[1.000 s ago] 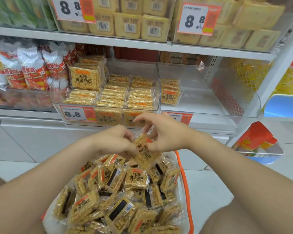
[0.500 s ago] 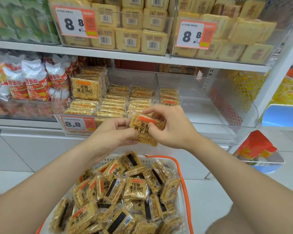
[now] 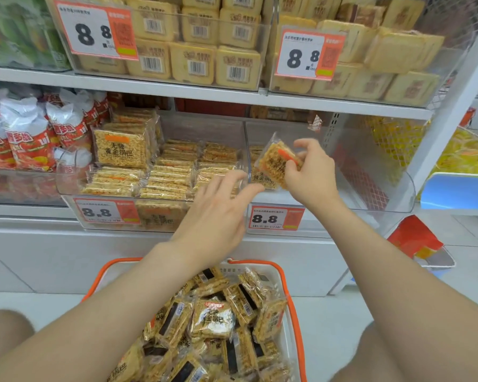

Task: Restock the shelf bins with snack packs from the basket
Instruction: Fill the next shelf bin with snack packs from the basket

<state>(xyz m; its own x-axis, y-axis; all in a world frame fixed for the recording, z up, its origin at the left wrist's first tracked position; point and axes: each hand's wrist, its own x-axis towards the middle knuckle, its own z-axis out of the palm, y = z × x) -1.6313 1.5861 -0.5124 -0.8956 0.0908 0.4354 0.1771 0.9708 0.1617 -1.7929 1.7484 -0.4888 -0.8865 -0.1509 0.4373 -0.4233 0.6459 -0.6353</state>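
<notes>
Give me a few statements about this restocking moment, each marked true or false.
1. The right hand grips a snack pack by the right bin. True.
2. The left hand holds a second pack. False: it is open and holds nothing.
3. The basket is empty. False: it is heaped with packs.
4. The right bin holds far fewer packs than the left bin. True.

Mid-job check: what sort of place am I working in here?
Most likely a grocery shop's snack aisle: 8.8 price tags on clear shelf bins, barcoded packs stacked on the upper shelf, and a shopping basket full of snack packs.
</notes>
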